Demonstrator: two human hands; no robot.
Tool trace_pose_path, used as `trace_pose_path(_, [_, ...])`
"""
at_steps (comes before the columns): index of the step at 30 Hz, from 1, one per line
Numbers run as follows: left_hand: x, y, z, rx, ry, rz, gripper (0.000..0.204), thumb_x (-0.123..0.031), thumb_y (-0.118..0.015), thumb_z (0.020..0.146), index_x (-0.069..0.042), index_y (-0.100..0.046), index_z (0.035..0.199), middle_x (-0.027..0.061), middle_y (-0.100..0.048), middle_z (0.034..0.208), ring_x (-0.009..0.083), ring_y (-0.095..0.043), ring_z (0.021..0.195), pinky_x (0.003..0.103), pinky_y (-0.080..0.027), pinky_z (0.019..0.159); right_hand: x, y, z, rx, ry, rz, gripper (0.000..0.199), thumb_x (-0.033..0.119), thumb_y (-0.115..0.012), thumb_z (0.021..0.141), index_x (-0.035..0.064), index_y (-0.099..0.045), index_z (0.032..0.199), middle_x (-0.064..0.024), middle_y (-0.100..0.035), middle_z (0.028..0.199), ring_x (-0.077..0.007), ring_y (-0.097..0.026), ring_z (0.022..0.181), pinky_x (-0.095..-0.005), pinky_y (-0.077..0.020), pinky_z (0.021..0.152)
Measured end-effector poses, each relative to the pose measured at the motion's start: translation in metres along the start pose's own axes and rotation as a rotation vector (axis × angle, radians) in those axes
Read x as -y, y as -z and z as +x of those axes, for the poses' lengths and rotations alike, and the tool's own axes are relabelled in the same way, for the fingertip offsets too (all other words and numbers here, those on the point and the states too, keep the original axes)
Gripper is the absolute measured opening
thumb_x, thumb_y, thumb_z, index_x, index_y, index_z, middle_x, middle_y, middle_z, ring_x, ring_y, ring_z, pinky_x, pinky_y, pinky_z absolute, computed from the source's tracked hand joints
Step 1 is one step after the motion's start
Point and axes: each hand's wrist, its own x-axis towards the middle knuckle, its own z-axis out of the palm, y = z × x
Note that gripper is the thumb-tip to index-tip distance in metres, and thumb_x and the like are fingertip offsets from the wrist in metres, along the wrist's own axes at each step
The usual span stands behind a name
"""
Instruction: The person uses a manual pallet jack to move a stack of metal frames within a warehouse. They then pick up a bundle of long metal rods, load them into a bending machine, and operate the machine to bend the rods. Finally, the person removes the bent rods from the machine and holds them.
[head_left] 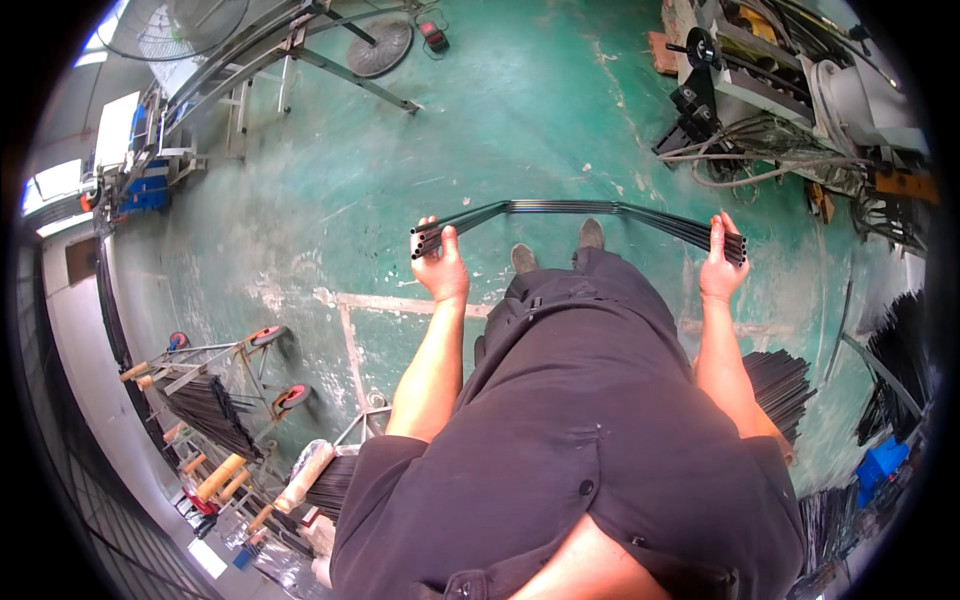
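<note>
A bundle of several thin black bent tubes [562,207] spans the space in front of me, its middle stretch straight and both ends angled back toward me. My left hand [440,263] is closed round the left end, where the hollow tube mouths show in a cluster. At the other end my right hand [722,262] grips the bundle, with the thumb along the upper side and open tube ends poking out past it. The bundle is held above the green floor, beyond my shoes [556,248].
A cart with red-rimmed wheels [292,397] carries black tubes at the lower left. Stacks of black tubes [778,392] lie at my right. A machine with a black handwheel [700,47] and loose cables stands at the far right. A metal frame [350,75] and round base plate [381,50] are at the far left.
</note>
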Motion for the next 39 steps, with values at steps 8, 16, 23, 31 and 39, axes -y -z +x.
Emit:
trace_pose_path(8, [-0.011, -0.009, 0.001, -0.081, -0.02, 0.009, 0.037, -0.005, -0.076, 0.099, 0.004, -0.067, 0.134, 0.0114, -0.073, 0.126, 0.0178, -0.07, 0.109, 0.033, -0.057, 0.097, 0.007, -0.002, 0.001, -0.023, -0.029, -0.028, 0.035, 0.014, -0.071, 0.106, -0.0077, -0.068, 0.134, -0.0157, -0.075, 0.125, -0.0204, -0.072, 0.116, -0.0321, -0.0559, 0.105])
trace_pose_path(16, [-0.004, -0.004, 0.009, -0.083, -0.095, 0.07, 0.028, -0.001, -0.072, 0.101, 0.004, -0.071, 0.128, 0.0118, -0.075, 0.122, 0.0197, -0.072, 0.111, 0.034, -0.057, 0.1, -0.001, -0.01, 0.002, -0.02, -0.022, -0.038, 0.036, 0.013, -0.07, 0.106, -0.0079, -0.068, 0.135, -0.0154, -0.075, 0.124, -0.0201, -0.073, 0.115, -0.032, -0.0568, 0.104])
trace_pose_path(23, [0.006, -0.011, 0.006, -0.058, -0.065, -0.023, 0.026, 0.002, -0.07, 0.101, 0.005, -0.071, 0.127, 0.0132, -0.076, 0.121, 0.0215, -0.072, 0.112, 0.035, -0.057, 0.101, 0.009, -0.003, 0.001, 0.027, 0.004, -0.096, 0.039, 0.017, -0.072, 0.105, -0.006, -0.067, 0.137, -0.0153, -0.075, 0.127, -0.0196, -0.072, 0.117, -0.0312, -0.0527, 0.106])
trace_pose_path(31, [-0.002, -0.005, 0.014, -0.009, -0.039, -0.015, 0.033, -0.001, -0.072, 0.101, 0.007, -0.068, 0.133, 0.0166, -0.075, 0.126, 0.0221, -0.071, 0.115, 0.036, -0.058, 0.103, -0.003, 0.001, 0.004, 0.009, 0.015, -0.125, 0.043, 0.021, -0.075, 0.104, -0.0031, -0.068, 0.139, -0.0114, -0.076, 0.129, -0.0156, -0.07, 0.117, -0.0309, -0.0518, 0.106])
trace_pose_path(39, [0.0, 0.001, 0.015, -0.033, -0.031, 0.018, 0.035, -0.001, -0.073, 0.1, 0.007, -0.067, 0.134, 0.0152, -0.075, 0.127, 0.0194, -0.07, 0.113, 0.035, -0.058, 0.1, -0.002, -0.005, -0.003, -0.012, 0.054, -0.268, 0.035, 0.022, -0.075, 0.103, -0.0014, -0.074, 0.13, -0.0129, -0.08, 0.12, -0.0154, -0.074, 0.11, -0.0308, -0.0551, 0.1])
